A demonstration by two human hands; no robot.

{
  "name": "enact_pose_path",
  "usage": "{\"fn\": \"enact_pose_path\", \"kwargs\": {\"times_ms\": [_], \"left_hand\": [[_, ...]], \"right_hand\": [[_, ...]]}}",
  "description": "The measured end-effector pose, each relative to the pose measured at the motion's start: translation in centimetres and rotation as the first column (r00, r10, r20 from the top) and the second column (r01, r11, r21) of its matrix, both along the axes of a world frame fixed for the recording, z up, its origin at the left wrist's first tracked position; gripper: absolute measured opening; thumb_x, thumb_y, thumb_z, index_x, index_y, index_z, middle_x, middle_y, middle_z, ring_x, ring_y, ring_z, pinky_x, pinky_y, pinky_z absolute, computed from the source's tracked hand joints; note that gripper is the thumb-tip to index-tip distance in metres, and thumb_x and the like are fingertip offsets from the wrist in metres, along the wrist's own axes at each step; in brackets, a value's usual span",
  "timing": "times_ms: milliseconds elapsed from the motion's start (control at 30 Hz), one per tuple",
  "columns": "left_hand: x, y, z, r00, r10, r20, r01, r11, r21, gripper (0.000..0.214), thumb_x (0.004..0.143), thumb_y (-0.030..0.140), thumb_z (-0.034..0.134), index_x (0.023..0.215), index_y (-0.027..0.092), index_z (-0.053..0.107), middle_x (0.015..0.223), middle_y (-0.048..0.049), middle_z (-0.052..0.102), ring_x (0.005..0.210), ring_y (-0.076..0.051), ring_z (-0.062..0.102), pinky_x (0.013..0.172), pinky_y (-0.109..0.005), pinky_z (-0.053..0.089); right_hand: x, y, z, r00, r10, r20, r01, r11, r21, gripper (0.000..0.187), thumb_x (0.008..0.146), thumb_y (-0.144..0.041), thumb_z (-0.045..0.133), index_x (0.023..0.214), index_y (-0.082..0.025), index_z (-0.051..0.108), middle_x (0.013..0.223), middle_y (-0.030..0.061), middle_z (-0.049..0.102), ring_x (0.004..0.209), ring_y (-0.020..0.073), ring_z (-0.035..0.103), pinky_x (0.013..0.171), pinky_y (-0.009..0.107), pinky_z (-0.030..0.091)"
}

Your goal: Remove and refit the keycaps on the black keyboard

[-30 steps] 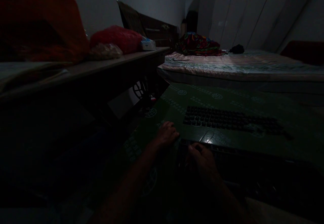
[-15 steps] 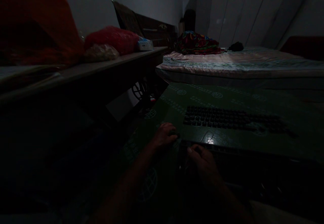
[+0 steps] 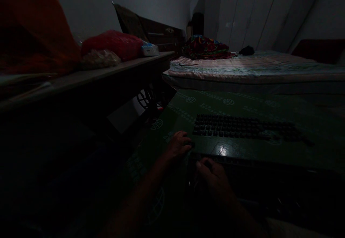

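Poor light leaves much of the scene dark. My left hand [image 3: 178,147] lies over the green board [image 3: 159,148], its fingers curled in around a small dark piece [image 3: 191,144] that looks like a keycap. Close by on the right, my right hand [image 3: 212,175] is closed in a pinch above the left end of a long black keyboard base [image 3: 258,180]; whatever sits between its fingers is too dark to make out. Beyond both hands, black keycaps [image 3: 229,126] stand in several rows on the board.
A bed [image 3: 242,67] with a patterned blanket [image 3: 206,47] borders the far side of the board. To the left, a wooden table [image 3: 88,76] carries a red bag [image 3: 113,44], a small box [image 3: 150,49] and an orange bag [image 3: 35,26]. A spoked wheel [image 3: 142,98] shows underneath.
The view has shifted slightly, so most things appear a little farther left. Both hands keep nearly the same pose and place by the keyboard base.
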State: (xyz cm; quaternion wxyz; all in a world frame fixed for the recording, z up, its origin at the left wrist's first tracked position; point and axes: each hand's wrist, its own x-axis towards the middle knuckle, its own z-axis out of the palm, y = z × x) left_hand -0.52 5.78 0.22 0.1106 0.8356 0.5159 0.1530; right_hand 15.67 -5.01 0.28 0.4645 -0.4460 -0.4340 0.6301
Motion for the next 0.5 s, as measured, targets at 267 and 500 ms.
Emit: {"fn": "enact_pose_path", "kwargs": {"times_ms": [267, 500], "left_hand": [[1.2, 2.0, -1.0, 0.998, -0.053, -0.034, 0.055, 0.995, 0.081, 0.02, 0.074, 0.023, 0.062, 0.093, 0.02, 0.069, 0.116, -0.0087, 0.055, 0.117, -0.029, 0.044, 0.099, -0.046, 0.038], [1.4, 2.3, -1.5, 0.997, -0.064, -0.042, 0.07, 0.986, 0.155, 0.021, 0.076, 0.024, 0.06, 0.095, 0.019, 0.068, 0.116, -0.0111, 0.054, 0.115, -0.03, 0.044, 0.096, -0.05, 0.039]], "right_hand": [[-0.1, 0.1, 0.2, 0.999, 0.022, 0.035, -0.023, 1.0, 0.016, 0.037, 0.075, -0.051, 0.054, 0.067, -0.016, 0.051, 0.058, -0.0025, 0.049, 0.051, 0.0081, 0.046, 0.046, 0.019, 0.037], [-0.1, 0.0, 0.1, 0.999, 0.033, 0.01, -0.032, 0.999, -0.012, 0.036, 0.074, -0.051, 0.055, 0.069, -0.016, 0.05, 0.056, -0.0035, 0.048, 0.048, 0.0081, 0.046, 0.045, 0.019, 0.036]]}}
